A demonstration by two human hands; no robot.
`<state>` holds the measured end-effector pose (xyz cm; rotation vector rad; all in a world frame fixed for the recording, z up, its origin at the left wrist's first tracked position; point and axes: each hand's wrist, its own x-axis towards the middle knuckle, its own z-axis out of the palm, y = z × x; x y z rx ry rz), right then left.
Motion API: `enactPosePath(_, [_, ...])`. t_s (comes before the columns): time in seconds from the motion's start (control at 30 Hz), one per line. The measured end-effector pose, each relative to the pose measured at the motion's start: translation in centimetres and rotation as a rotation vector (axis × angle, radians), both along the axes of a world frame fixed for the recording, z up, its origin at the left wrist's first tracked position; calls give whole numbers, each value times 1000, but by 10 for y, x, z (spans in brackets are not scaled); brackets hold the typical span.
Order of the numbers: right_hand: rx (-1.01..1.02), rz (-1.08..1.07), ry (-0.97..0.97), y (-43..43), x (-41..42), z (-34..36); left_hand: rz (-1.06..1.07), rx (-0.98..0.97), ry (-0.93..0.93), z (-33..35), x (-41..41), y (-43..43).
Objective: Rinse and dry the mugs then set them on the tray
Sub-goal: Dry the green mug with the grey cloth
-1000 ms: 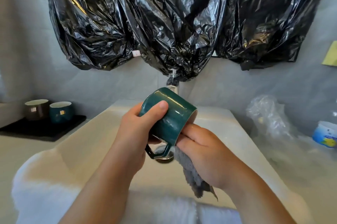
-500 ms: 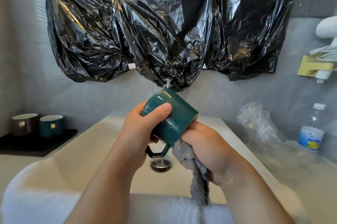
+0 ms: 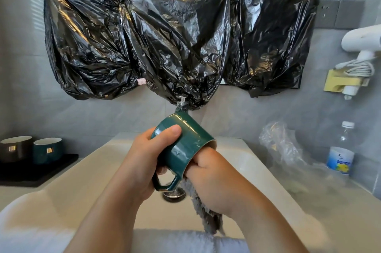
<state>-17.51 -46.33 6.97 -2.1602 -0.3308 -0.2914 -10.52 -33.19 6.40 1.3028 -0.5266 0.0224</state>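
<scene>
Mug [image 3: 183, 145] mid-dry: left fingers [image 3: 175, 131] grip it, right fingers [image 3: 196, 163] clutch cloth [image 3: 203, 209] inside; two mugs [image 3: 47, 149] already on far-left tray [image 3: 41, 176].

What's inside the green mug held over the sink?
The right hand pushes a grey cloth into the green mug; its fingers and the mug's inner walls are hidden.

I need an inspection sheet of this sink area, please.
Surface: white basin, metal drain.
Job's things: dark green glazed mug tilted above the basin; grey fluffy cloth; black flat tray bearing a brown mug and a second green mug.
Clutter: crumpled clear plastic bag; clear water bottle.
Hands: left hand grips the mug; right hand pushes the cloth into it.
Cables: coiled white cord below white hair dryer.
Surroundings: black plastic sheeting on grey wall.
</scene>
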Motion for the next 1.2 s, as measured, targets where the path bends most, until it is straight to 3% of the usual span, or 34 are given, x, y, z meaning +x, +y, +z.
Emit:
enactPosePath(0.13, [476,190,77,-2,-1,4,-15,-67,16,-2,0,-3])
enactPosePath(0.27, [607,266,107,-1,-3,9,-63,-133,50,-1,-2,-3])
enactPosePath(0.33, [461,210,42,-1,-1,7,-62,-119,71,-1,-1,-1])
enactPosePath(0.47, [-303,-42,-91,0,-4,5,8,-58,55,-1,2,-1])
enactPosePath(0.53, [-548,-158,-112,-1,-4,4,32,-5,23,-1,2,-1])
enactPosePath(0.57, [-522,-159,-94,-2,-2,2,41,10,15,0,2,-1])
enactPosePath(0.77, [332,176,59,-4,2,1,36,-21,28,1,0,-2])
enactPosePath(0.87, [601,316,103,-3,-2,6,10,-78,67,0,-2,-5])
enactPosePath(0.93, [674,330,120,0,-8,12,-13,-123,102,0,-3,-5])
enactPosePath(1.0, [526,289,52,-1,-6,12,-15,-120,127,2,-4,-4])
enactPosePath(1.1, [-149,-1,-97,-3,-1,4,25,-56,118,3,-4,-2])
enactPosePath(1.13, [-278,-91,-91,-4,1,1,33,-31,103,3,-4,-3])
enactPosePath(1.2, [-212,-101,-54,-3,3,-2,39,16,96,2,-3,-3])
